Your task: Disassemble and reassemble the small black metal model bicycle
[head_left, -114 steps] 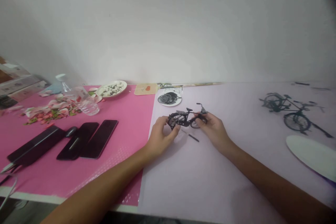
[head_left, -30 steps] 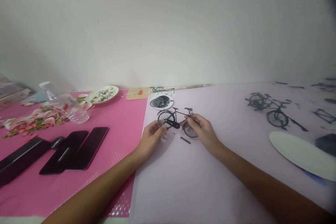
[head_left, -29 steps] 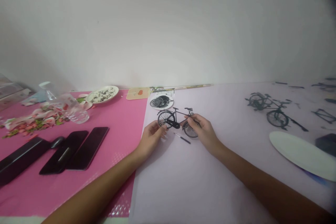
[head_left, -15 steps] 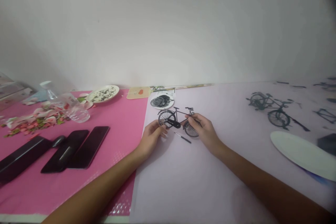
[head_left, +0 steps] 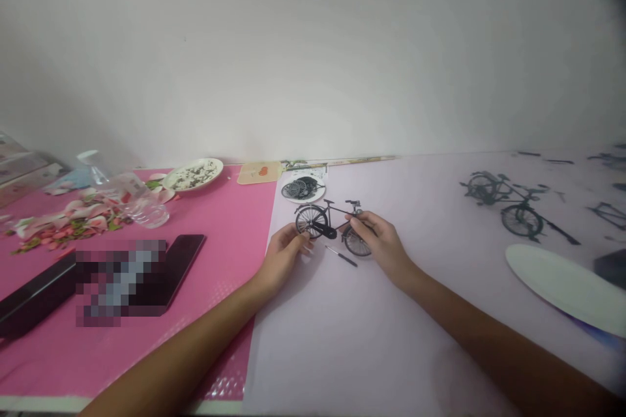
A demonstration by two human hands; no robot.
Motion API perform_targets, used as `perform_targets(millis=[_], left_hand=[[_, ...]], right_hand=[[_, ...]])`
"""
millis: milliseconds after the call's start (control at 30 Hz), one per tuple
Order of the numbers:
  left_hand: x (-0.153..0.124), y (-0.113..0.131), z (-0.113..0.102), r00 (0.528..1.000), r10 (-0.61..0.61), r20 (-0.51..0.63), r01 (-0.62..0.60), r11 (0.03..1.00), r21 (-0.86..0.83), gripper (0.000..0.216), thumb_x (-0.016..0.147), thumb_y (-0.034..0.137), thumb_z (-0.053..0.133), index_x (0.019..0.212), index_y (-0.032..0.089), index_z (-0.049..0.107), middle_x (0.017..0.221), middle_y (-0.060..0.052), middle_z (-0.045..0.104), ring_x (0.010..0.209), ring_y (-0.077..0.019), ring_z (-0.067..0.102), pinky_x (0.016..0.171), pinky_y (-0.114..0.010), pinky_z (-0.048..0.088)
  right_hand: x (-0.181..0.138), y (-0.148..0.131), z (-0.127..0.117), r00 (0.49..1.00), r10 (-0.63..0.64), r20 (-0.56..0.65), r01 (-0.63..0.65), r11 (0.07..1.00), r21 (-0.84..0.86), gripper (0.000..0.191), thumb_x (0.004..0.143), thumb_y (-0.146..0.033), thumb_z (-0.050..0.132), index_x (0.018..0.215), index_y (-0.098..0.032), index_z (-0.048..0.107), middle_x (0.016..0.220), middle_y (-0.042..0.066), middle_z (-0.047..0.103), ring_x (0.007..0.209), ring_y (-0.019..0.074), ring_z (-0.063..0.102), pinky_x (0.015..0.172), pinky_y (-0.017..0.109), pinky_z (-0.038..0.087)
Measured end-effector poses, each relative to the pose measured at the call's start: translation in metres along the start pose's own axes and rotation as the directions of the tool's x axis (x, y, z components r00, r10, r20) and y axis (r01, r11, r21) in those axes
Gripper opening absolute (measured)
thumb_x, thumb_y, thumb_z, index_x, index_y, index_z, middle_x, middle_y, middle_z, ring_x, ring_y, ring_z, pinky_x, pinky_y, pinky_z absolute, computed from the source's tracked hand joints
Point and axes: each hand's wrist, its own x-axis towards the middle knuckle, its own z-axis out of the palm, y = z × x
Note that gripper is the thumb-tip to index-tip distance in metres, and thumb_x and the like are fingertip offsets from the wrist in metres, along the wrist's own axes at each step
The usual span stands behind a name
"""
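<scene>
Between my hands a small black model bicycle (head_left: 332,221) stands upright, its handlebar to the right and its saddle to the left. My left hand (head_left: 283,255) is closed on the lower part of the rear wheel, thumb and fingers together. My right hand (head_left: 384,241) pinches the front end near the fork, covering part of the front wheel. Just below the bicycle lies a small screwdriver (head_left: 342,256) with a dark handle. Behind it, a white plate (head_left: 321,195) carries black wheels and other model parts.
A second model bicycle (head_left: 508,203) and loose frame parts lie to the right, near a white oval plate (head_left: 562,280). On the pink cover at left are a phone (head_left: 183,267), a black case (head_left: 36,296), a plastic bottle (head_left: 147,205), artificial petals (head_left: 73,225) and another plate (head_left: 215,176).
My hands keep the same hold on the model bicycle. A phone at left now appears pixelated where its dark screen showed before; the view has shifted very slightly.
</scene>
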Motion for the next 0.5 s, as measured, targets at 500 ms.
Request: perform_targets(millis=[500], left_hand=[[0.0031,-0.0037,-0.0036,0.985,-0.009,-0.17,-0.004,0.997,-0.077,0.021,0.089,0.038,0.065,0.092,0.018,0.066,0.08,-0.002,0.067,0.068,-0.0138,0.061,0.067,-0.026,0.048]], right_hand=[[-0.0019,0.0044,0.0031,0.989,0.055,0.14,-0.083,0.976,0.201,0.071,0.074,-0.044,0.092,0.134,-0.021,0.059,0.124,0.015,0.075,0.107,0.0285,0.073,0.093,0.043,0.06]])
